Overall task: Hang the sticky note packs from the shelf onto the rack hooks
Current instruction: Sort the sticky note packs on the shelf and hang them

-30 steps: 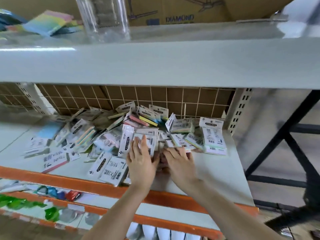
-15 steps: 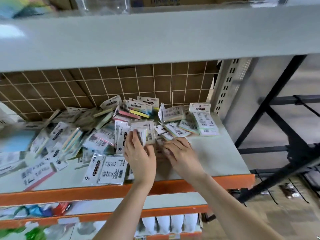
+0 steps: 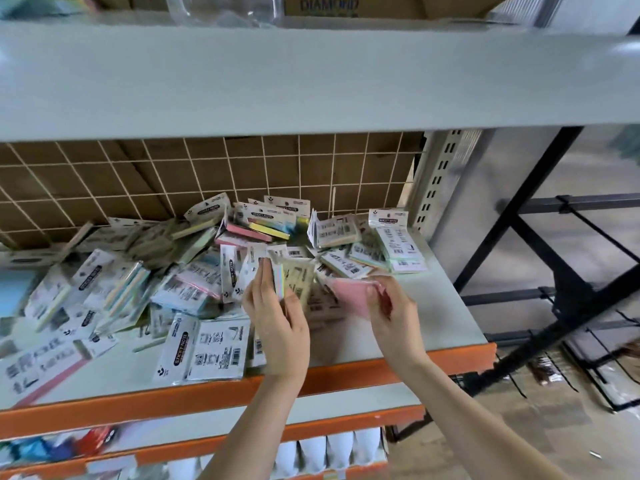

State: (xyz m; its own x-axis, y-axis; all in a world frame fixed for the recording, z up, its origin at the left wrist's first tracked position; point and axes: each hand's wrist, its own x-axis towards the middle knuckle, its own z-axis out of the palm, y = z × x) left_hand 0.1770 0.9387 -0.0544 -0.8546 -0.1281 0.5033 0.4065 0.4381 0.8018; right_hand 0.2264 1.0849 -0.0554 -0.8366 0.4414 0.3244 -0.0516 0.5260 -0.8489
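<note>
The grey shelf (image 3: 446, 306) is carrying a heap of sticky note packs (image 3: 214, 351) spreading left and far. The left hand (image 3: 277, 317) is gripping an upright pack (image 3: 281, 284); the right hand (image 3: 391, 310) is pinching a pink pack (image 3: 349, 296).

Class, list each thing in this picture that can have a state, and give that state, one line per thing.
Left hand: holds a pastel pack on edge.
Right hand: grips a pink pack, lifted off the shelf.
Pile of packs: loose and jumbled on the shelf.
Shelf: bare at its right end.
</note>
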